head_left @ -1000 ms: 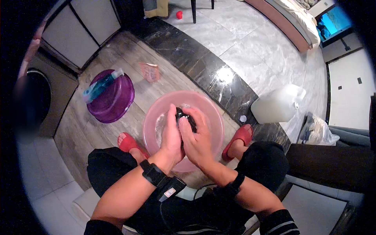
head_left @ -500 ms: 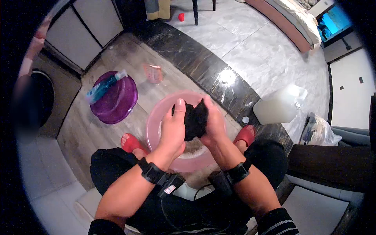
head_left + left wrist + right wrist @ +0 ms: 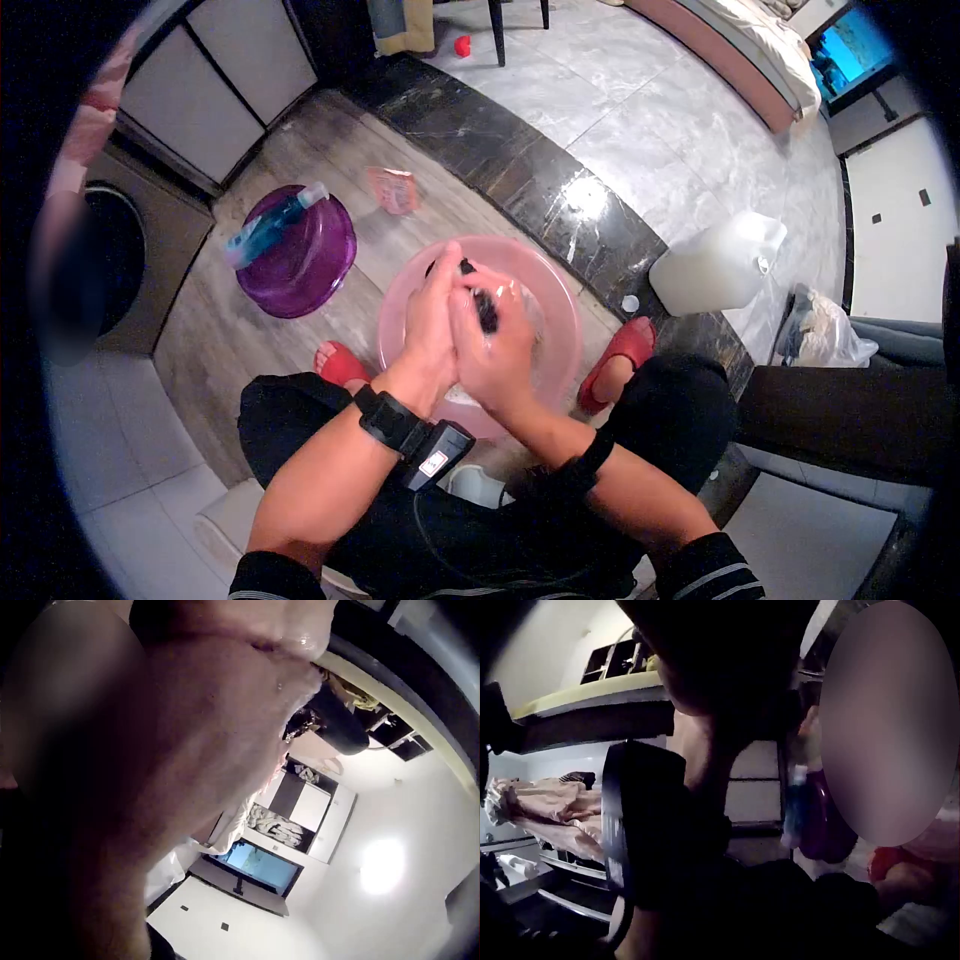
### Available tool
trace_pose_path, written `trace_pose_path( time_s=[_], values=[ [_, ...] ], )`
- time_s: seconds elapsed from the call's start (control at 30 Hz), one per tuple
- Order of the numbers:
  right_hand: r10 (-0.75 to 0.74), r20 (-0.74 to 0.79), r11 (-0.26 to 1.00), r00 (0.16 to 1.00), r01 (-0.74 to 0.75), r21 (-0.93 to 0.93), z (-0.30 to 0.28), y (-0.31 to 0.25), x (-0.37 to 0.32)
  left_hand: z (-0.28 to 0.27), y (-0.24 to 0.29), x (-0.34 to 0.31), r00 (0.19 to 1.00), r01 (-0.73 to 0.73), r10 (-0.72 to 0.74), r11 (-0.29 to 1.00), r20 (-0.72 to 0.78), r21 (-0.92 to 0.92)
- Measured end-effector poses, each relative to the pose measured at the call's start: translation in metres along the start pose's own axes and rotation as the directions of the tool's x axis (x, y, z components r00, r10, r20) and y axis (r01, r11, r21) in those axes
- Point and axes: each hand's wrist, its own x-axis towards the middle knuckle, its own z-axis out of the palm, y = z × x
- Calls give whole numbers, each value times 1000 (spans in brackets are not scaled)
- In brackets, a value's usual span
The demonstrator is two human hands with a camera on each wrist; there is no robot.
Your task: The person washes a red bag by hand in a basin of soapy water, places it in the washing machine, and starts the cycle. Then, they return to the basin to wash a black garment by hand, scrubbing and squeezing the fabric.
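Black cloth is clamped between my left hand and right hand, both closed around it, over the pink basin, within its rim outline.

The hands, lately apart, have come together round the black cloth, now mostly hidden.

Black cloth shows between the fingers; below them, the pink basin is smooth plastic. Left of them, the purple basin is glossy plastic; right, the jug is cloudy plastic.
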Motion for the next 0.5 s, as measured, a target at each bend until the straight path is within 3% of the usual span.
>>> trace_pose_path(
  time_s=[0.1, 0.13, 0.17, 0.2, 0.23, 0.27, 0.37, 0.4, 0.43, 0.47, 0.5],
  values=[
    [175, -23, 984, 984, -176, -33, -3, -3, 17, 6, -4, 2, 990, -54, 67, 993, -125, 109],
    [291, -23, 955, 956, -290, 61, -8, -9, 30, 10, -4, -2, 989, -58, 74, 990, -127, 130],
    [490, 31, 859, 871, -488, 152, -10, 13, 39, 13, -4, -5, 988, -67, 86, 986, -126, 151],
    [655, 160, 647, 739, -658, 385, -17, 15, 48, 14, -5, -5, 992, -59, 76, 985, -97, 160],
    [744, 332, 346, 580, -759, 551, -24, 18, 54, 15, -5, -6, 995, -54, 63, 992, -79, 117],
    [744, 351, 316, 569, -762, 565, -25, 42, 51, 14, -5, -7, 997, -47, 52, 996, -63, 73],
    [692, 399, 207, 601, -695, 689, -31, 12, 46, 20, 12, -12, 1000, -17, 17, 1000, -6, -12],
    [653, 286, 454, 702, -664, 594, -31, 3, 41, 15, 16, -8, 1000, -30, 30, 999, -7, -16],
    [569, 240, 708, 787, -616, 345, -34, -4, 33, 9, 18, -4, 999, -40, 40, 999, -7, -20],
    [340, 175, 906, 924, -372, 204, -26, -2, 19, 2, 16, 1, 998, -59, 57, 997, -34, -57],
    [74, 152, 996, 986, -82, 41, -18, 0, 5, -7, 12, 8, 999, -49, 51, 993, 11, -104]
  ],
)
